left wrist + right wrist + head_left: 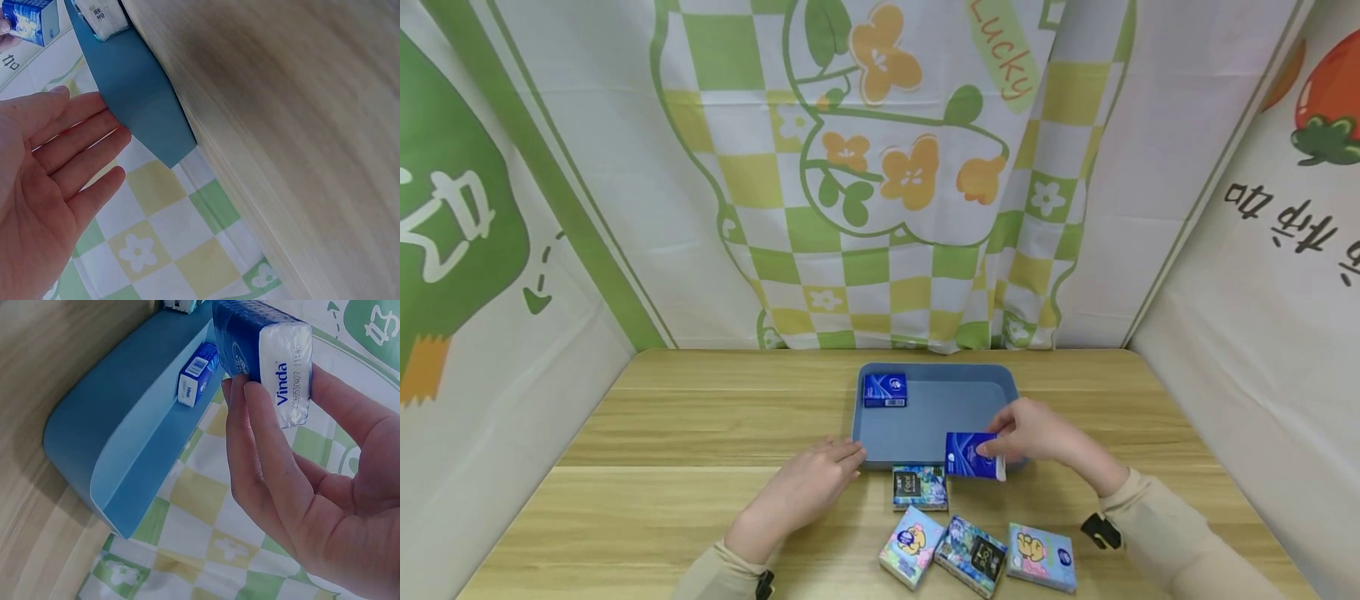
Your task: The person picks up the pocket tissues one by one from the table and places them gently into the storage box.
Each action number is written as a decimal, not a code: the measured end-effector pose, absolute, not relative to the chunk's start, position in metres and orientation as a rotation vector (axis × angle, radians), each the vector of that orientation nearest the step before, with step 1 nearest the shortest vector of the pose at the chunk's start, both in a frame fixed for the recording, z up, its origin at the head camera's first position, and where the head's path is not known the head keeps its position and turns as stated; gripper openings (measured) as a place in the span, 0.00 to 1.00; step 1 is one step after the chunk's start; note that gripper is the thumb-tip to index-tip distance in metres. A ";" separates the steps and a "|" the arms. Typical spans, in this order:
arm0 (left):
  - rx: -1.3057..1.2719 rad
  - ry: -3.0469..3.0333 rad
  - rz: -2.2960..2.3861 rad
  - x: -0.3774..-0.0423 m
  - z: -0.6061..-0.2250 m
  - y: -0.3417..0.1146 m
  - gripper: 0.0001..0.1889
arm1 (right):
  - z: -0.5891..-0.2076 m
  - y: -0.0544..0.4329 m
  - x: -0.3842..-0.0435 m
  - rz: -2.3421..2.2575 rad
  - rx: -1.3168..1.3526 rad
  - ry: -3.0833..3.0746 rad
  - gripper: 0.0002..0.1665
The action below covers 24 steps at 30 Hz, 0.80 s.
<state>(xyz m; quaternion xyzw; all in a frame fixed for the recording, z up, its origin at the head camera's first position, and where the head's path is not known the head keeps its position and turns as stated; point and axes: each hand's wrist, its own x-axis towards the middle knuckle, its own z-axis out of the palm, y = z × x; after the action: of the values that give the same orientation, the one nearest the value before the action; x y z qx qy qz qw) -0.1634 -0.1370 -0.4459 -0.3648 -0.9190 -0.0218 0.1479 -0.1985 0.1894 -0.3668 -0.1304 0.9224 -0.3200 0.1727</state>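
My right hand (1030,435) pinches a dark blue tissue pack (970,455) between thumb and fingers, above the near right part of the blue-grey tray (936,417). In the right wrist view, the white end of that tissue pack (289,375) reads "Vinda". Another dark blue pack (885,390) lies in the tray's far left corner. My left hand (820,479) touches the tray's near left corner with straight fingers; in the left wrist view its fingertips meet the tray wall (140,100).
Against the tray's near side lies a dark floral tissue pack (920,488). Closer to me are a second floral pack (972,557) and two light blue cartoon packs, one left (912,546) and one right (1042,557). A patterned curtain (895,250) hangs behind the wooden table (700,433).
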 end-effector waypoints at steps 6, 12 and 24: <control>-1.049 -2.650 -0.062 -0.163 -0.446 -0.137 0.16 | -0.365 0.190 -0.207 -0.906 -0.362 2.612 0.26; -1.050 -2.648 -0.061 -0.163 -0.446 -0.138 0.16 | -0.363 0.190 -0.218 -0.899 -0.333 2.587 0.28; -1.050 -2.665 -0.069 -0.162 -0.444 -0.137 0.17 | -0.357 0.186 -0.239 -0.853 -0.298 2.586 0.28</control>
<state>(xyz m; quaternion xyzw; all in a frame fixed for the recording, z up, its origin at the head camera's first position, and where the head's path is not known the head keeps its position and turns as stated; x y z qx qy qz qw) -0.1620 -0.1370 -0.4441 -0.3630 -0.9212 -0.0237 0.1380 -0.2389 0.1858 -0.3575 -0.1066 0.9250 -0.3053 0.1997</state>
